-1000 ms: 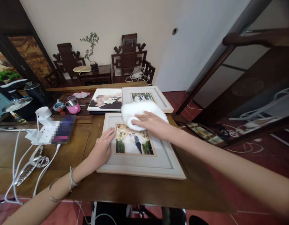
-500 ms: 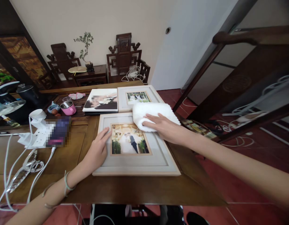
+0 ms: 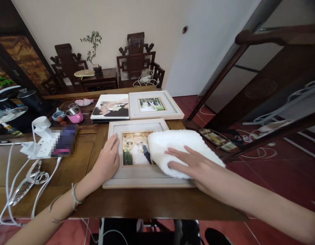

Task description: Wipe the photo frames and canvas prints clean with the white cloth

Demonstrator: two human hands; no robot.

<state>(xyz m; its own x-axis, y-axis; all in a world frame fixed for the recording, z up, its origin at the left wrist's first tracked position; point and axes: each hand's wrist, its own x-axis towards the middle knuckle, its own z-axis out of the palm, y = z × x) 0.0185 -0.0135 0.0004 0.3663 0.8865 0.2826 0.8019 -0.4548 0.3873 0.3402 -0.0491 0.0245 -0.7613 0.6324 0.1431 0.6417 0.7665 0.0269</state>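
A pale wooden picture frame (image 3: 149,186) lies flat on the table, around a grey mat and a wedding photo (image 3: 134,149). My left hand (image 3: 107,158) grips its left edge, with the fingers bent over the rim. A thick, folded white towel (image 3: 183,139) covers the right part of the frame and the photo's right side. Fingers spread across its top, my right hand (image 3: 190,163) holds the towel against the frame. Just behind lies a second picture frame (image 3: 170,98) with another photo, beside a photo album (image 3: 111,107).
On the left are a power strip (image 3: 43,146), a phone (image 3: 64,141), white cables and a silver hair claw (image 3: 32,178). A pink cup (image 3: 75,116) stands farther back, near a black kettle (image 3: 29,102). Dark wooden rails (image 3: 218,81) rise at the right.
My right hand has drawn the towel toward me and to the right, off the rear frame and over the photo's right side. My left hand stays on the front frame's left edge.
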